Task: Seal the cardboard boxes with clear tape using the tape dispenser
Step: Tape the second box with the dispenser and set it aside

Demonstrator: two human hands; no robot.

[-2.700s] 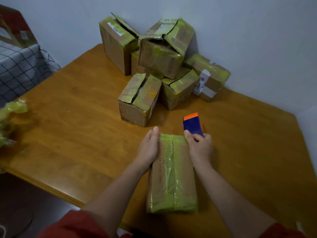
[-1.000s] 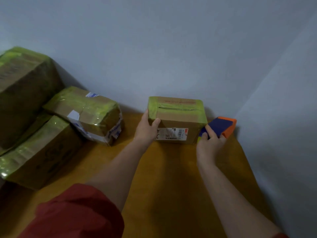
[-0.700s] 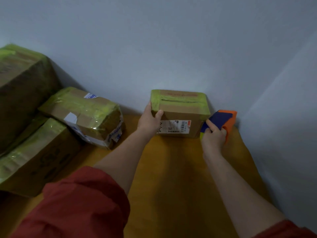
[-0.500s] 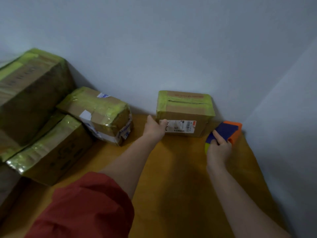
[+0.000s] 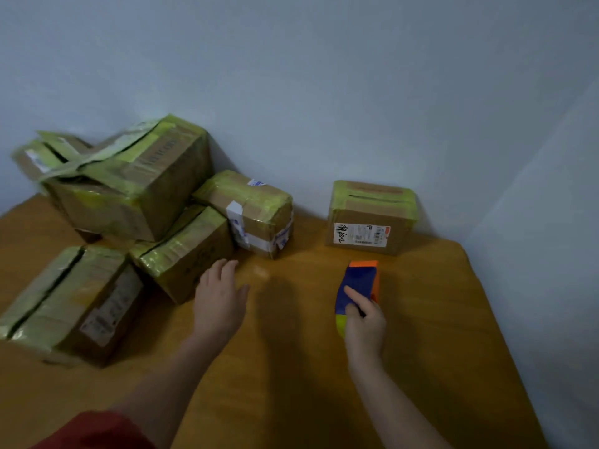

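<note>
Head view: right hand [image 5: 364, 322] grips the tape dispenser [image 5: 358, 281] at centre right, ready to tape; left hand [image 5: 220, 299], fingers spread and empty, hovers by the blurred cardboard boxes [image 5: 181, 254] at left, probably to choose one.

The light is dim and flat, with a yellow-green cast. Soft shadows fall to the right of the left hand [image 5: 220, 306] and of the boxes [image 5: 139, 192], so the light comes from the left. The boxes at the far left are blurred.

box pile [image 5: 181, 228] crowds left; open table [image 5: 291, 335] between; lone box [image 5: 372, 218] at the wall
</note>
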